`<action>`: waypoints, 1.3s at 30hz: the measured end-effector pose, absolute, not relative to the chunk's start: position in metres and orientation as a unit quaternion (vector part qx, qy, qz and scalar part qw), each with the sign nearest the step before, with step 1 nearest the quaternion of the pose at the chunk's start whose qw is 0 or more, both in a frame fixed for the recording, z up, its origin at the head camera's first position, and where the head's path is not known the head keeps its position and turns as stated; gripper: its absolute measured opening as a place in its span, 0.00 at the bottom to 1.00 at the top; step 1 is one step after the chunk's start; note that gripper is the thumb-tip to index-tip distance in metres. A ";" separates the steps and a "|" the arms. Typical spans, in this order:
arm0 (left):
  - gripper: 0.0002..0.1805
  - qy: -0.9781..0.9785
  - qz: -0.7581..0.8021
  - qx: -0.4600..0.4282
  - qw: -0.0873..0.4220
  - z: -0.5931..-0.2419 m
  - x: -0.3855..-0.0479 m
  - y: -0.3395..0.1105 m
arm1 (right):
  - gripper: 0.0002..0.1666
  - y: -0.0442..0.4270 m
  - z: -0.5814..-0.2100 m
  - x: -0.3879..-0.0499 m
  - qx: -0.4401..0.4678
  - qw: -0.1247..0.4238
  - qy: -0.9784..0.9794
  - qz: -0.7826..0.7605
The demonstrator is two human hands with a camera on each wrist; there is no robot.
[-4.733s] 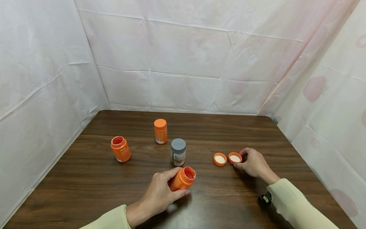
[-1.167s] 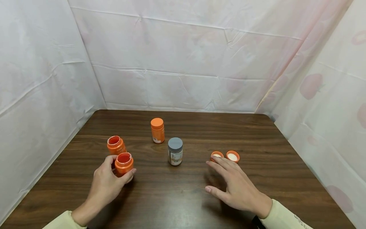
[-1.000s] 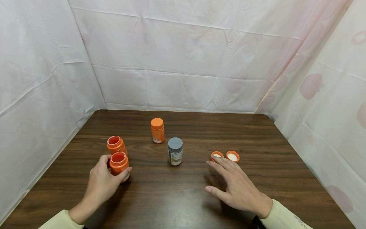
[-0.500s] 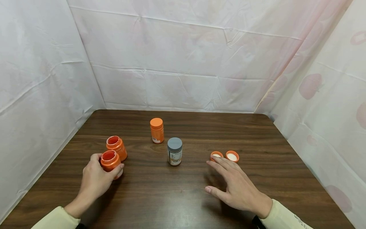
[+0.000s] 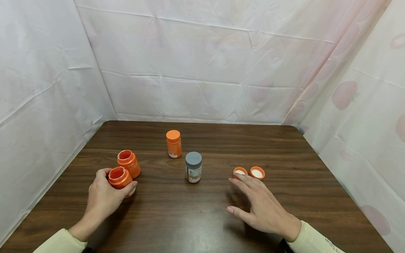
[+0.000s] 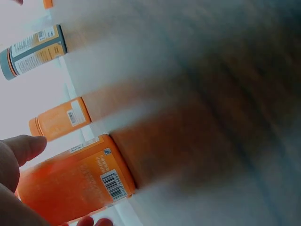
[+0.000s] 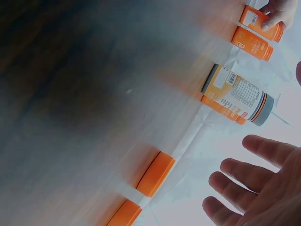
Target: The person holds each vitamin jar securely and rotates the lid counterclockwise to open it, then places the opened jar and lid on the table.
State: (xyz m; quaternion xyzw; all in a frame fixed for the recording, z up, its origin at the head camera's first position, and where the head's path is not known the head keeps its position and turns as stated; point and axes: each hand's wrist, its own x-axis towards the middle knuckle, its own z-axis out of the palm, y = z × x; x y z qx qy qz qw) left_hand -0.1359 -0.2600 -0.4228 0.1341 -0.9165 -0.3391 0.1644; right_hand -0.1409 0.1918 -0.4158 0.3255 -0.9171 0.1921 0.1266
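My left hand point(image 5: 102, 195) grips an uncapped orange bottle point(image 5: 119, 178), thumb on its right side. In the left wrist view this bottle point(image 6: 80, 183) shows its barcode, and its base appears to be on the table. Just behind it stands a second uncapped orange bottle point(image 5: 130, 165); both mouths face up. Spread over the table on the right, my right hand point(image 5: 262, 207) holds nothing. Its fingertips partly cover one orange lid point(image 5: 240, 170) in the head view; whether they touch it I cannot tell. Another lid point(image 5: 257, 172) lies beside it, white liner up.
A capped orange bottle point(image 5: 174, 144) stands toward the back of the dark wooden table point(image 5: 215, 140). In front of it and slightly right is a bottle with a grey lid point(image 5: 193, 168). White sheeting point(image 5: 196, 59) hangs behind the table and along both sides.
My left hand has carried the uncapped bottle from the centre to the left, beside the other uncapped one. My right hand has released the right lid and drawn back toward the near side.
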 end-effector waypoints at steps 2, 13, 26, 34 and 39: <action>0.54 -0.913 -0.343 0.136 0.176 -0.421 -0.136 -0.259 | 0.43 0.192 -0.416 -0.141 0.325 0.127 -0.917 0.193; 0.55 -0.903 -0.332 0.078 0.262 -0.398 -0.136 -0.242 | 0.43 0.192 -0.417 -0.139 0.321 0.137 -0.917 0.195; 0.50 -0.891 -0.320 -0.034 0.320 -0.392 -0.142 -0.214 | 0.43 0.191 -0.417 -0.137 0.321 0.133 -0.918 0.192; 0.49 -0.898 -0.319 -0.059 0.297 -0.399 -0.144 -0.197 | 0.44 0.191 -0.417 -0.134 0.322 0.130 -0.919 0.189; 0.48 -0.891 -0.314 -0.083 0.316 -0.398 -0.145 -0.190 | 0.44 0.192 -0.415 -0.132 0.319 0.128 -0.921 0.184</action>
